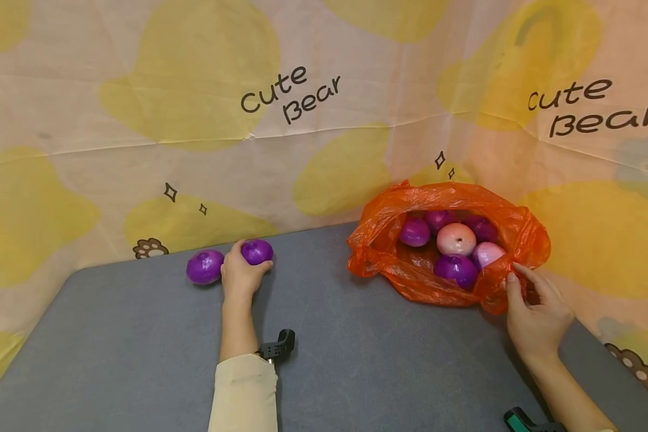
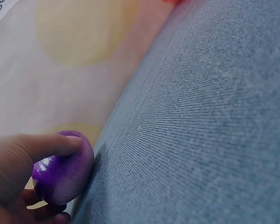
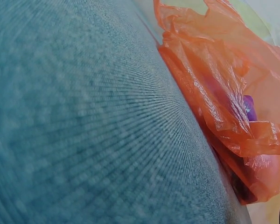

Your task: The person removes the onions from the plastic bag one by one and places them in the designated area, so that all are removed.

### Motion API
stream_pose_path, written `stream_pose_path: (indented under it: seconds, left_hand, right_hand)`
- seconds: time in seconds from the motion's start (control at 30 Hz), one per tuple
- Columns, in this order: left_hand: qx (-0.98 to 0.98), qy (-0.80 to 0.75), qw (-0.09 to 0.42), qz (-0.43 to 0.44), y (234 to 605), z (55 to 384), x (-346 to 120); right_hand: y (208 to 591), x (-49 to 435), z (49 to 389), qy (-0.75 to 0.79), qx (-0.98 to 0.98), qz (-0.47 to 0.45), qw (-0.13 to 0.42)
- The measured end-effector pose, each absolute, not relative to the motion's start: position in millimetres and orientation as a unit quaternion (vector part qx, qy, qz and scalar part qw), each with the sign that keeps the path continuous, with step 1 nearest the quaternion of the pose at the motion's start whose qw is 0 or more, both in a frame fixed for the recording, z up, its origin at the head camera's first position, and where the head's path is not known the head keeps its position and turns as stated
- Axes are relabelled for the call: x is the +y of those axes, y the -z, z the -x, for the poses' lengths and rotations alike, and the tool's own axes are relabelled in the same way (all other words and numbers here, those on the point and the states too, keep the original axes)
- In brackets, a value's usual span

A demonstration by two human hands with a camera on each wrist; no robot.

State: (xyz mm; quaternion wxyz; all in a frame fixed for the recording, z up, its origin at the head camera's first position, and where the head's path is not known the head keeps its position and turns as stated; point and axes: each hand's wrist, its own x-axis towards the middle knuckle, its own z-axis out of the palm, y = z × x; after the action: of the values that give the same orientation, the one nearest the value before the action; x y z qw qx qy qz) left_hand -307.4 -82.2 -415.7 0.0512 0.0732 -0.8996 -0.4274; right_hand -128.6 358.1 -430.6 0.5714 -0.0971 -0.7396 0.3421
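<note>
My left hand (image 1: 240, 273) holds a glossy purple onion (image 1: 257, 252) at the back left of the table. In the left wrist view, the thumb lies over this onion (image 2: 65, 175) and fingertips show beneath it. Just left of the hand sits a second purple onion (image 1: 205, 267). At the right, my right hand (image 1: 540, 315) pinches the near right edge of an orange plastic bag (image 1: 426, 291). Inside the gaping bag lie several purple onions (image 1: 456, 271) and two pinkish round ones (image 1: 456, 239). The right wrist view shows the bag's side (image 3: 224, 102), but hardly any of the hand.
A grey table (image 1: 345, 354) spreads beneath both hands. Behind it and along the right hangs a printed cloth (image 1: 270, 180) with yellow patches, close to the onions and the bag. Black bands (image 1: 278, 346) are worn on the wrists.
</note>
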Motion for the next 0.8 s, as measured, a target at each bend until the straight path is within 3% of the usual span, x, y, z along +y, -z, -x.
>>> stream_pose_path:
  seconds: [0.5, 0.8]
  left_hand:
    - [-0.907, 0.413, 0.021, -0.077, 405, 307, -84]
    - [-0.909, 0.408, 0.067, -0.051, 377, 300, -68]
  right_hand:
    - [431, 358, 130, -0.339, -0.739, 0.096, 0.573]
    - [431, 359, 129, -0.340, -0.740, 0.099, 0.572]
